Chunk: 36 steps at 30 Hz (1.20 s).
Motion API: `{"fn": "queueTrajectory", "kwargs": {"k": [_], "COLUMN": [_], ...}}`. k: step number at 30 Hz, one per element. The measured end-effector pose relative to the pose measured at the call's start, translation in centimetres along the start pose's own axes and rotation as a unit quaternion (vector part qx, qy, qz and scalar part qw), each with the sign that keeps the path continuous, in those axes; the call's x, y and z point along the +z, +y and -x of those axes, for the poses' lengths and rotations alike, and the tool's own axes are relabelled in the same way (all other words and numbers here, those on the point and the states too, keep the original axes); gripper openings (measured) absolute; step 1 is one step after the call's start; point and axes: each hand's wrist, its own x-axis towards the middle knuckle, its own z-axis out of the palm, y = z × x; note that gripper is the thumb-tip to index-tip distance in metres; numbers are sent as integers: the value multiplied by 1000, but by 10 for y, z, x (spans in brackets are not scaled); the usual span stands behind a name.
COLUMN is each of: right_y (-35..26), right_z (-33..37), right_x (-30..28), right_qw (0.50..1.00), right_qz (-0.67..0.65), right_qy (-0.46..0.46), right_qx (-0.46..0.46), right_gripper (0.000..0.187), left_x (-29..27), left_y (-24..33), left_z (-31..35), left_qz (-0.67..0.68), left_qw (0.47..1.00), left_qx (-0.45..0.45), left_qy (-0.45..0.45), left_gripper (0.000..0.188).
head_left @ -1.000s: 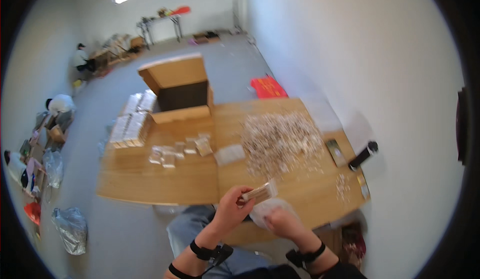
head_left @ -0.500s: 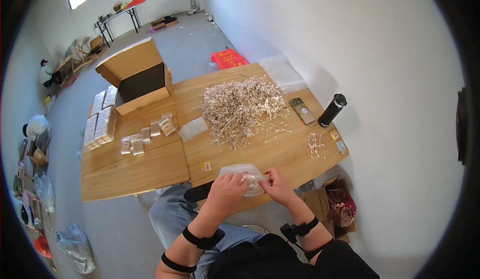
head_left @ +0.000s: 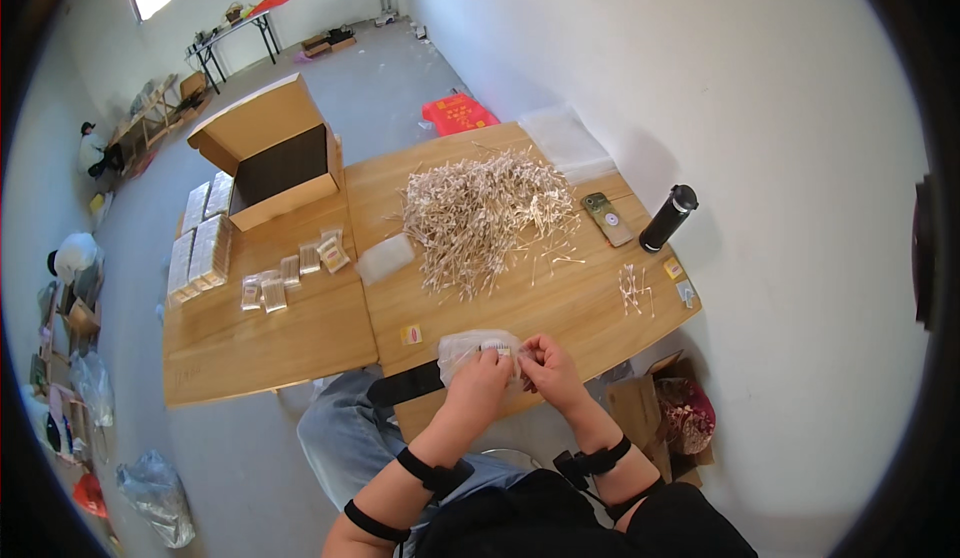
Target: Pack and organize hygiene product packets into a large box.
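Observation:
At the near edge of the wooden table, a clear plastic bag (head_left: 458,347) lies between my hands. My left hand (head_left: 478,383) is closed on it, fingertips at a small whitish item inside or upon the bag, too small to make out. On the other side, my right hand (head_left: 552,371) pinches the bag's right edge. A small yellow-and-red card (head_left: 411,335) lies to the left of the bag. Beyond my hands is a big heap of cotton swabs (head_left: 480,223). A flat stack of clear bags (head_left: 386,259) sits left of the heap.
Filled swab packets (head_left: 290,271) and stacked packs (head_left: 205,248) occupy the left tabletop (head_left: 270,353), near an open cardboard box (head_left: 285,180). A phone (head_left: 607,220), a black bottle (head_left: 668,220) and loose swabs (head_left: 634,290) are at right. A carton (head_left: 640,408) stands below the table's right side.
My left hand has shifted right, closer to my right hand, and turned. The whitish item at its fingertips now shows more clearly. My right hand stays at the bag's edge.

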Motion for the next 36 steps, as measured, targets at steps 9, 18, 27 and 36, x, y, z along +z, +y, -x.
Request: {"fn": "queueTrajectory", "kwargs": {"k": [9,18,27,36], "right_y": [-16,-8,123,168], "right_z": [6,-9,-71,-70], "right_x": [14,-8,-51,-47], "right_qw": [999,997,922,780], "right_qz": [-32,-57,315,527], "right_qy": [6,45,205,272], "right_qx": [18,-29,-97,-197], "right_gripper": [9,21,18,7], "left_x": [-1,-19,-59,-44], "left_y": [-18,-17,-262,-366], "left_z": [-30,-12,-18,-52], "left_qz": [42,102,226,72], "left_qw": [988,991,901,805], "left_qx": [-67,-9,-320,-549], "left_qy": [-135,-89,188,214], "left_gripper": [16,22,37,67]}}
